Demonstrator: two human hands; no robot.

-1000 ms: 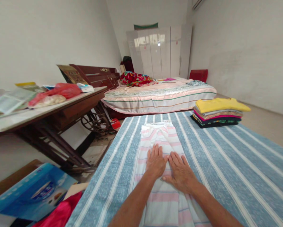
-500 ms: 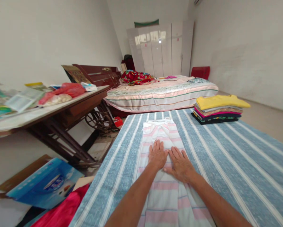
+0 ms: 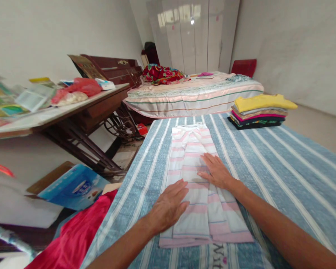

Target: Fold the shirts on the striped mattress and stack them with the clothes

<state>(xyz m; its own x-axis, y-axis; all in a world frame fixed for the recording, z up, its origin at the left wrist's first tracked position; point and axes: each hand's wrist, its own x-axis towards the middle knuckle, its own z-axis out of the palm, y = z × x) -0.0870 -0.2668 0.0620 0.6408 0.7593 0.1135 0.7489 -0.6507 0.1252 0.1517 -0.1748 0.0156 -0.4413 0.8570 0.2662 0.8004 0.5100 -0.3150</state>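
A pink-and-white striped garment, folded into a long narrow strip, lies on the blue-and-white striped bed cover. Its wide hem end is towards me, its narrower end points away. My left hand is over the garment's left edge, fingers stretched out and slightly apart. On the garment's right side, farther up, my right hand rests with fingers spread. Neither hand grips the cloth. Whether the left palm presses on it or hovers just above, I cannot tell.
A stack of folded clothes with a yellow top sits at the bed's far right. Beyond is a second bed. To the left stand a cluttered sewing-machine table, a blue carton and red cloth.
My hands have moved apart: the left came back towards me and to the left, the right stays on the garment's right side. The view has tilted down, showing the garment's near hem.
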